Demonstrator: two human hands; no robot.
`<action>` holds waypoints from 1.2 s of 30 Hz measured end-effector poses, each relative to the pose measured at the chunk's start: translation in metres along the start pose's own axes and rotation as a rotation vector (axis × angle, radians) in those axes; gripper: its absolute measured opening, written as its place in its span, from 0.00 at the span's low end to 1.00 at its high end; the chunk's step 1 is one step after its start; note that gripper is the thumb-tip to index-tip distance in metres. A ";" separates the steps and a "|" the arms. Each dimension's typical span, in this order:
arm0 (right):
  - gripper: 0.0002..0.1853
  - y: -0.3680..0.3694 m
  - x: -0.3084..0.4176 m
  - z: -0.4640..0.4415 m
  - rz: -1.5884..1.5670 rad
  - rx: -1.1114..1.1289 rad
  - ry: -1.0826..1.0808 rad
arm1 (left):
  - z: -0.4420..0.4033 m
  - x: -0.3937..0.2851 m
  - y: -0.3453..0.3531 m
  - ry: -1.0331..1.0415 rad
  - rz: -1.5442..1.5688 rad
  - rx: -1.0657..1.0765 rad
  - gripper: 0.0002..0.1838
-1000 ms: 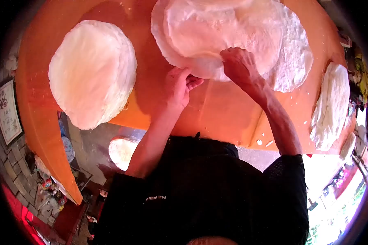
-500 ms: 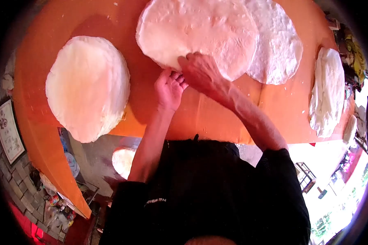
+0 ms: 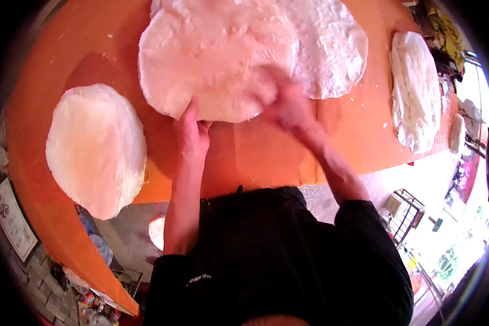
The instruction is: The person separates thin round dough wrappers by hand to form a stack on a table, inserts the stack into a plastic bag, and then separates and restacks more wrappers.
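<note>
A large flat sheet of dough (image 3: 212, 60) lies at the top middle, overlapping another pale sheet (image 3: 328, 46) on its right. My left hand (image 3: 192, 130) grips the front edge of the large sheet, thumb on top and fingers curled underneath. Smeared by motion, my right hand (image 3: 282, 103) is over the same sheet's front right edge; its fingers cannot be made out. To the left rests a thick round stack of pale dough sheets (image 3: 95, 149), which neither hand touches.
The orange table (image 3: 255, 157) has a front edge close to my body. A folded pale dough piece (image 3: 414, 92) lies at its right side. Below left are a framed sign (image 3: 13, 220) and a brick floor. A metal rack (image 3: 405, 214) stands at the lower right.
The view has shifted, so the table's contents appear further left. My left thumb now lies over the dough edge. My right hand has moved away from my left and blurred.
</note>
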State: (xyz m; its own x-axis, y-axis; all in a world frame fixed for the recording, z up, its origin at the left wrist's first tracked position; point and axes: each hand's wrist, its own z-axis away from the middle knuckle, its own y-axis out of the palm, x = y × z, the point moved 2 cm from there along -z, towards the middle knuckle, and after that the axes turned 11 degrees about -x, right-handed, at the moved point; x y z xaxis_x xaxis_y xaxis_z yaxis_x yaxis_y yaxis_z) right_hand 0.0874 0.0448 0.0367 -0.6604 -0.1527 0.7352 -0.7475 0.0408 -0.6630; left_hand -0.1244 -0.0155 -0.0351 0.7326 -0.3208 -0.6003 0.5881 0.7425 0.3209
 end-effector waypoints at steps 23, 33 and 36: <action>0.14 -0.298 -0.063 -0.175 0.044 -0.458 -0.036 | 0.039 0.009 -0.038 0.272 0.094 0.038 0.34; 0.10 -0.254 0.148 -0.203 0.171 -0.135 -0.629 | 0.049 0.027 -0.064 0.216 -0.062 -0.265 0.33; 0.10 -0.240 0.160 -0.181 -0.026 0.019 -0.459 | 0.059 0.038 -0.064 0.292 -0.021 -0.220 0.33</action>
State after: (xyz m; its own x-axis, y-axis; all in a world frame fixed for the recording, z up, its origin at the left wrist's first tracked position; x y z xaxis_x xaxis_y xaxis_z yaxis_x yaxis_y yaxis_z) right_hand 0.1478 0.1897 0.3388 -0.5380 -0.5752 0.6162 -0.7595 0.0136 -0.6504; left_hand -0.1137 -0.1102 -0.0352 0.5740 -0.1795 -0.7990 0.4909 0.8564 0.1602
